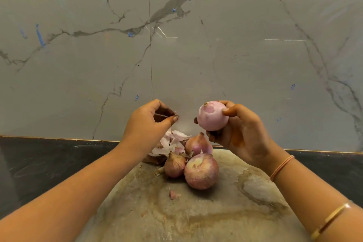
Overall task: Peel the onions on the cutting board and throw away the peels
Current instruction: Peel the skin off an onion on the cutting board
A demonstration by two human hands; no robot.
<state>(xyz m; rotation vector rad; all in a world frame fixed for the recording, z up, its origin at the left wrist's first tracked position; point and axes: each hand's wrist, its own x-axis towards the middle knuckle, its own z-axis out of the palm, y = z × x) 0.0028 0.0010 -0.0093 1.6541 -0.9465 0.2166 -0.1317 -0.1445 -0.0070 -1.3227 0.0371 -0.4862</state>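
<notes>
Your right hand [241, 133] grips a peeled onion [212, 117] above the cutting board [225, 212]; your left hand [149, 122] pinches a peel strip [163, 115]. Other onions [201, 171] lie below beside the peel pile [170, 143].

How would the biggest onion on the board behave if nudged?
The biggest onion looks round, so it would probably roll. The cutting board looks flat and rimless, so little would stop it rightward. The smaller onion touching it may block leftward rolling.

Single head-worn wide-angle view, facing forward and down, close over the cutting board [196, 218], marble wall [216, 61] behind
</notes>
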